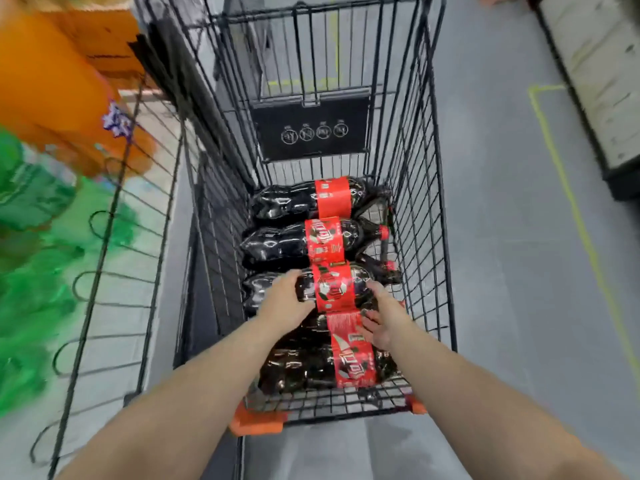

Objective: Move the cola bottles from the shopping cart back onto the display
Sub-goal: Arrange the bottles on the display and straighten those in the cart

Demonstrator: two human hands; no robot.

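Several dark cola bottles with red labels lie on their sides in the black wire shopping cart [426,237]. The farthest bottle [304,199] rests near the cart's child-seat flap, and a second bottle [294,242] lies just before it. My left hand [287,299] grips the body of the third bottle [337,287] from the left. My right hand [379,317] presses against the same bottle's right side, fingers spread over its neck end. The nearest bottle [332,365] lies below my hands by the cart's front wall.
A wire display rack [114,237] stands left of the cart, holding blurred orange bottles [59,98] and green bottles [38,254]. Grey floor with yellow tape lines [571,209] stretches on the right. A pale shelf base [602,81] runs along the far right.
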